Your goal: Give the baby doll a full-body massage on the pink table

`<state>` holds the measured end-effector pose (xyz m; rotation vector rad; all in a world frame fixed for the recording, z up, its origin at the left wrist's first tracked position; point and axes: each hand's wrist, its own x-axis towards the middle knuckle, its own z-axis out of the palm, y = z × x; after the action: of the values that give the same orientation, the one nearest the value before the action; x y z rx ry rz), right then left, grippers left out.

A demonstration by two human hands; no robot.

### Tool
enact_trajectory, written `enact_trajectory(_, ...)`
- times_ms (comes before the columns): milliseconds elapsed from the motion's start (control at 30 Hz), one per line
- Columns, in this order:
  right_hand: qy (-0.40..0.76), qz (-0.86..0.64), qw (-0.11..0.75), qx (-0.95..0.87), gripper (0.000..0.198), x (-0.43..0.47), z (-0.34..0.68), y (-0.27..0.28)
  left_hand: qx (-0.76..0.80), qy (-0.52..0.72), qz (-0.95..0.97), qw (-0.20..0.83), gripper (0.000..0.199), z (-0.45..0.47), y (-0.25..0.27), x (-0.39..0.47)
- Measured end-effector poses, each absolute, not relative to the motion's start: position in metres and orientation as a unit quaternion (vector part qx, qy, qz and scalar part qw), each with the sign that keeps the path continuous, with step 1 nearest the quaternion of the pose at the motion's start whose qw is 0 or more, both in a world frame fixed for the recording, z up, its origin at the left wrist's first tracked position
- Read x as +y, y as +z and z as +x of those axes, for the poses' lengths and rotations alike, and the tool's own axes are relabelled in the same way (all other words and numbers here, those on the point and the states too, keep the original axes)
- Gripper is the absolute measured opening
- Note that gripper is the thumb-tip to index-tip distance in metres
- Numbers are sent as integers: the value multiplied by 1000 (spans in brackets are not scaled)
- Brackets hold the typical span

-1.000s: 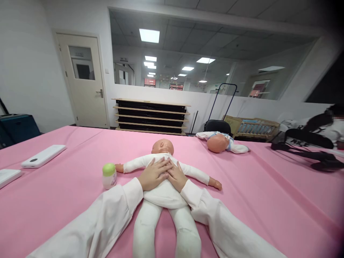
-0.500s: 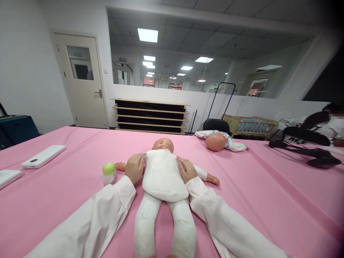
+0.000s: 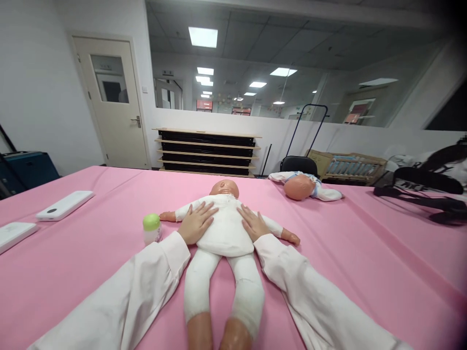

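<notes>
A baby doll (image 3: 225, 228) with a white cloth body lies on its back on the pink-covered table (image 3: 109, 287), its head away from me and its legs toward me. My left hand (image 3: 199, 222) rests on the left side of its torso, fingers spread and stretched out. On the opposite side my right hand (image 3: 254, 222) lies flat on the torso, its fingers also extended. Both of the doll's arms reach out sideways past my hands. Beside the doll's left-hand arm stands a small jar with a green lid (image 3: 152, 228), close to my left sleeve.
Two white devices (image 3: 65, 206) lie at the left. A second doll (image 3: 299, 187) in white and blue clothes is at the far right, near a black strap-like item (image 3: 419, 197). Behind the table are a black chair (image 3: 299, 165), stacked boards (image 3: 207, 151) and a wooden crib (image 3: 355, 167).
Both hands have shifted from the doll's sides and upper arms inward onto its torso, with fingers now spread. The view has tilted slightly, and more of the doll's lower legs shows.
</notes>
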<state>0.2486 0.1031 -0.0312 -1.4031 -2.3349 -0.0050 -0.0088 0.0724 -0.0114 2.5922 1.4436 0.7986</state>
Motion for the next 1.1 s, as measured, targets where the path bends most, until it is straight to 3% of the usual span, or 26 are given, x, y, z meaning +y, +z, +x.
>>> enact_trajectory(267, -124, -686, 191, -691, 50, 107, 283, -36, 613, 319, 720, -66, 41, -34, -43, 92)
enact_trajectory(333, -133, -658, 245, -700, 50, 105, 278, -35, 601, 388, 696, -53, 38, -31, -41, 89)
enact_trajectory(433, -121, -545, 399, -728, 56, 100, 263, -37, 522, 491, 697, -3, 41, -18, -33, 78)
enact_trajectory(500, -78, -455, 459, -759, 59, 95, 251, -40, 445, 503, 741, 23, 43, -7, -28, 66)
enact_trajectory(700, 37, -320, 308, -895, 47, 63, 227, -37, 305, 430, 850, 1, 31, 14, -22, 31)
enact_trajectory(933, 100, -260, 379, -882, 29, 27, 218, -17, 267, 458, 848, -2, 27, 19, -22, -2)
enact_trajectory(1100, 103, -261, 355, -892, 41, 40, 221, -24, 244, 374, 895, -12, 39, 12, -14, 4)
